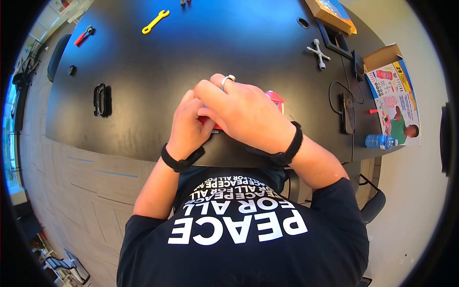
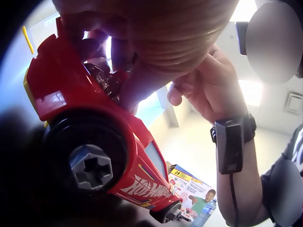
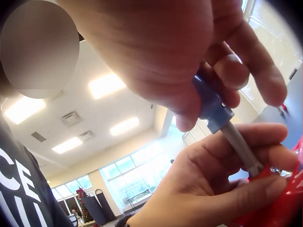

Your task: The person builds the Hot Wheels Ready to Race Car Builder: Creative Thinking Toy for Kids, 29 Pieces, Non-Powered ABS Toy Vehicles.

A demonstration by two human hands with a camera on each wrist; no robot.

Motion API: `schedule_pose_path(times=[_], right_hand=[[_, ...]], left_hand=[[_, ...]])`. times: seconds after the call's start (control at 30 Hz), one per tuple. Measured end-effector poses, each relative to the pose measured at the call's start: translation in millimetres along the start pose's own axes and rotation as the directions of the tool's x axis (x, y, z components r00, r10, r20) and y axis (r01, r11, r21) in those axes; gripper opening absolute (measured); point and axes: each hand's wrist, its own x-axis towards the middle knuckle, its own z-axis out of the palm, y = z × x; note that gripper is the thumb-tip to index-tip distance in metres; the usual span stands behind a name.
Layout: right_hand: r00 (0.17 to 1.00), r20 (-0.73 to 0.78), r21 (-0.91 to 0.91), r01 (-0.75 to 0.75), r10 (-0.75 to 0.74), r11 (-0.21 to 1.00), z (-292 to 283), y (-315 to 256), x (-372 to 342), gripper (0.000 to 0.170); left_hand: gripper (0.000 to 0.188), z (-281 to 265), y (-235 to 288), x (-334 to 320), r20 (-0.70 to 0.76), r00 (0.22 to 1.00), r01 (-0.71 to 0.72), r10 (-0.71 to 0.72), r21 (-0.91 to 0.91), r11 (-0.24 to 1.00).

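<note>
A red toy car (image 2: 49, 85) with black wheels sits under both hands at the near edge of the table, mostly covered in the head view. My left hand (image 1: 184, 126) holds the car, its thumb and fingers around the opened top where dark engine-like parts (image 2: 105, 80) show. In my right hand (image 1: 248, 112) is a toy screwdriver (image 3: 208, 104) with a blue handle and grey shaft, gripped by the handle. The shaft slants down between the left thumb and fingers, its tip right at the red body.
A yellow wrench (image 1: 155, 22) and a red-handled tool (image 1: 84, 36) lie at the far left, a black frame-like part (image 1: 100, 100) nearer. Rightward are a grey lug wrench (image 1: 318, 54), a cabled phone (image 1: 348, 113), a water bottle (image 1: 380, 141) and a printed box (image 1: 394, 95).
</note>
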Motion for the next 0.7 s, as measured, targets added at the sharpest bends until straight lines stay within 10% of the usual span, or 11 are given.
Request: schedule_pose_path(times=[0.17,0.27,0.37,0.6,0.7], right_hand=[[0.997,-0.064,-0.014,0.047,-0.048,0.999,-18.6,4.8,-8.5,0.029],[0.902,-0.431,0.149,0.088,-0.016,0.985,-38.4,19.6,-25.0,0.036],[0.747,-0.549,0.545,-0.022,0.376,0.838,-36.4,51.5,-65.8,0.041],[0.394,-0.154,0.933,-0.245,0.906,0.265,-2.9,102.8,-160.0,0.032],[0.424,-0.192,0.866,-0.351,0.885,0.355,13.5,104.3,-182.8,0.044]], left_hand=[[0.033,1.9,9.9,6.4,-0.021,0.999,0.036,-0.038,-0.062,0.997],[0.036,-3.2,13.8,7.7,0.019,1.0,0.007,-0.007,-0.017,1.0],[0.042,-9.4,20.7,10.3,0.063,0.987,-0.155,0.146,0.164,0.974],[0.065,-8.2,23.9,9.7,0.274,0.959,-0.181,0.075,0.384,0.905],[0.062,-6.9,23.0,15.9,0.261,0.963,-0.163,0.06,0.394,0.905]])
